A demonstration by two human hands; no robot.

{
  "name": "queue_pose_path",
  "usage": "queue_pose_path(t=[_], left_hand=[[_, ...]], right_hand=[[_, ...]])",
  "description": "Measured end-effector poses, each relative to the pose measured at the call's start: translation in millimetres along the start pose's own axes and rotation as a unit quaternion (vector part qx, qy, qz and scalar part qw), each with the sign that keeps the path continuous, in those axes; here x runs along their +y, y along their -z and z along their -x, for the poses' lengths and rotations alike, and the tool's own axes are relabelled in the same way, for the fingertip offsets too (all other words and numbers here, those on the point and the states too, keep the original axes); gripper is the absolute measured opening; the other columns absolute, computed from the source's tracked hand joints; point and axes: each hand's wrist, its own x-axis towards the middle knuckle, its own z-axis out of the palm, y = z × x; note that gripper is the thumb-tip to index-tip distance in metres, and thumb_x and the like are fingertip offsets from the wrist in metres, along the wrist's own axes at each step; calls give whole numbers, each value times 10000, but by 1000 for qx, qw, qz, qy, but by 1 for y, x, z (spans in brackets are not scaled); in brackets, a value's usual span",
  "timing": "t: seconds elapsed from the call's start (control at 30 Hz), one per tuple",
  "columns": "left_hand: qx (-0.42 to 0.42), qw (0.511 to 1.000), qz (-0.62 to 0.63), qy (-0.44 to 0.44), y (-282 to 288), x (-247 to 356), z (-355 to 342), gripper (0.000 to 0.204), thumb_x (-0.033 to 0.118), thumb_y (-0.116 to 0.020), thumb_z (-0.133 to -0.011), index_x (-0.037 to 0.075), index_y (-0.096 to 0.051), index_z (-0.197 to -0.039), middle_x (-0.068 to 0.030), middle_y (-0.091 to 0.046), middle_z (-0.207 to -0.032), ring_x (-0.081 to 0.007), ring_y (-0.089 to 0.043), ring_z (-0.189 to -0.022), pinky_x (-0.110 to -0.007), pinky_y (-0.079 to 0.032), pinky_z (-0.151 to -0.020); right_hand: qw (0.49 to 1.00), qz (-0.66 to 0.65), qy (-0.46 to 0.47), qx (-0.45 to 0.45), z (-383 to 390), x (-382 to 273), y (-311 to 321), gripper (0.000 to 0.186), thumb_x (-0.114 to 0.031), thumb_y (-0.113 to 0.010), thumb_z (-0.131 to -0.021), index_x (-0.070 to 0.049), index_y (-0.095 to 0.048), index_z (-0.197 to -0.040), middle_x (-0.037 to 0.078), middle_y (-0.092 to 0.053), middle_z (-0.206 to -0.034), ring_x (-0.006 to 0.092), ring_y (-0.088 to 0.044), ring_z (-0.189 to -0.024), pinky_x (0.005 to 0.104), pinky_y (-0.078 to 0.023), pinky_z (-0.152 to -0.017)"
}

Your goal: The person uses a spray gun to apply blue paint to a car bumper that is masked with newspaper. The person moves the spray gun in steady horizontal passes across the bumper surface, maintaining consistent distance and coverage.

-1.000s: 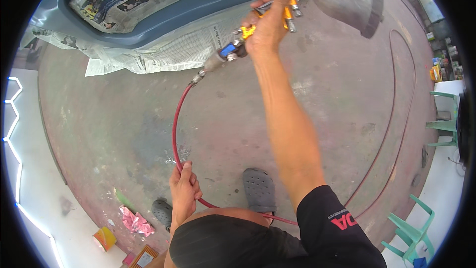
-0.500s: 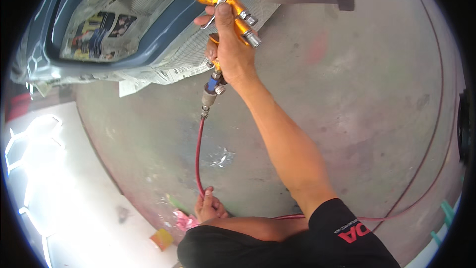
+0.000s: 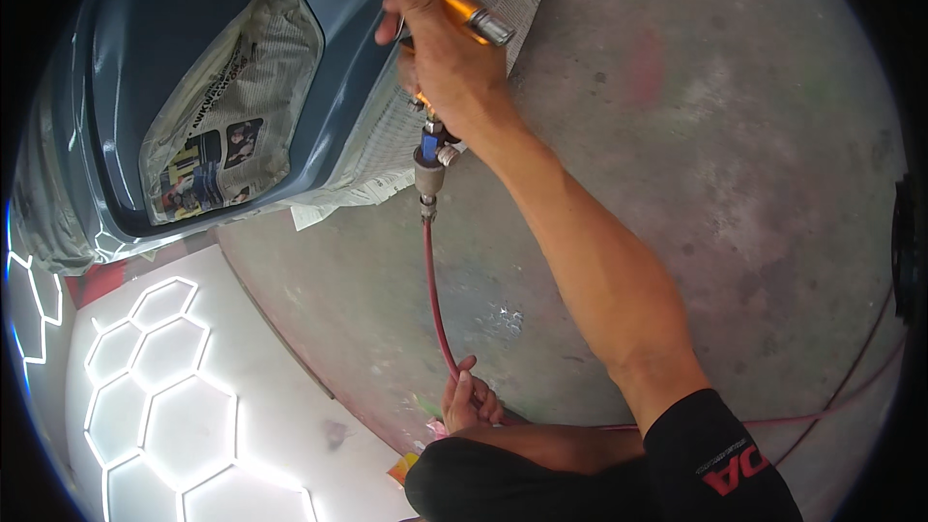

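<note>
My right hand [image 3: 452, 53] is wrapped round a gold spray gun [image 3: 466, 8] at the top of the view, with fingers at its trigger. The gun's front and top run toward the frame edge, and its cup is out of sight. Under the grip hang a blue-banded fitting [image 3: 429, 148] and a grey coupler, joined to a thin red hose [image 3: 434, 295]. Lower down, my left hand [image 3: 471, 402] pinches that hose, holding it off the floor. Left of the gun stands a blue-grey car body panel [image 3: 333, 58], with its opening masked by newspaper [image 3: 246, 101].
More newspaper [image 3: 372, 169] skirts the panel's lower edge. The red hose runs on across the grey, stained floor [image 3: 715, 184] to the right. Glowing hexagonal lights [image 3: 188, 416] show on a white surface at lower left. An orange-yellow scrap [image 3: 401, 469] lies beside my black sleeve.
My view has shifted, so the panel and lights sit lower and further right. The gun has moved up along the panel, and its cup has left the frame. Both grips stay as they were.
</note>
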Motion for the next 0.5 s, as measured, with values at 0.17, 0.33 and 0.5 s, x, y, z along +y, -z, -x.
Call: queue_pose_path(t=[0.17,0.33,0.5], left_hand=[[-41,999,6,5,39,-16,8,382,296,-564,-1168,91,-597,-1489,-20,-514,-778,-138,-433,-500,-328,-402,-469],[-19,1000,5,20,21,-15,10,378,285,-574,-1162,92,-605,-1485,-15,-508,-776,-125,-425,-502,-315,-384,-466],[-34,999,15,15,-17,1,11,364,260,-600,-1148,83,-610,-1465,-6,-480,-766,-93,-385,-501,-283,-338,-457]], right_hand=[[991,34,-71,-111,24,5,-10,679,-743,-698,-982,-80,-792,-1097,-26,-682,-769,58,-675,-738,231,-525,-656],[995,27,-68,-62,16,-9,-1,683,-714,-732,-975,-82,-804,-1223,-25,-669,-767,54,-654,-713,224,-507,-642],[997,79,-10,20,-4,-46,16,624,-642,-743,-1005,-29,-680,-1108,39,-653,-836,46,-483,-497,236,-371,-440]])
